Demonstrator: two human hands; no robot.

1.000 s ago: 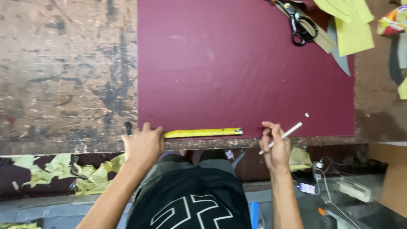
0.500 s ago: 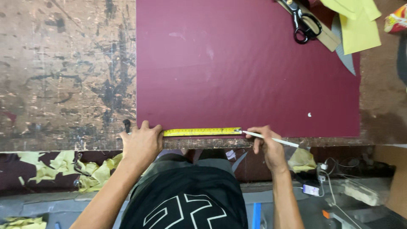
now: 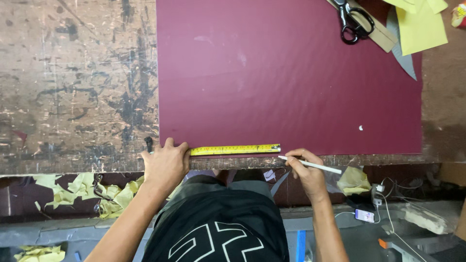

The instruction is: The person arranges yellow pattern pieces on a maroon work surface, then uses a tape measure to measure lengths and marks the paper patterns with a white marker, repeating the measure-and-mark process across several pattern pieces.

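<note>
A large maroon sheet (image 3: 291, 73) lies flat on a worn wooden table (image 3: 73, 87). Along its near edge runs a yellow measuring tape (image 3: 235, 150). My left hand (image 3: 165, 162) presses the tape's left end at the sheet's near left corner. My right hand (image 3: 306, 170) holds a thin white marking pencil (image 3: 310, 165), its tip touching the sheet's edge just past the tape's right end. A small white speck (image 3: 360, 128) sits on the sheet to the right.
Black-handled scissors (image 3: 352, 22) rest on a brown strip at the far right, beside yellow paper pieces (image 3: 420, 29). Yellow scraps (image 3: 87, 191) lie on the floor below the table edge. A phone with cables (image 3: 364, 215) sits lower right.
My right hand swung the white pencil down from pointing up and right to lying low, tip at the tape's right end. The left hand stayed on the tape.
</note>
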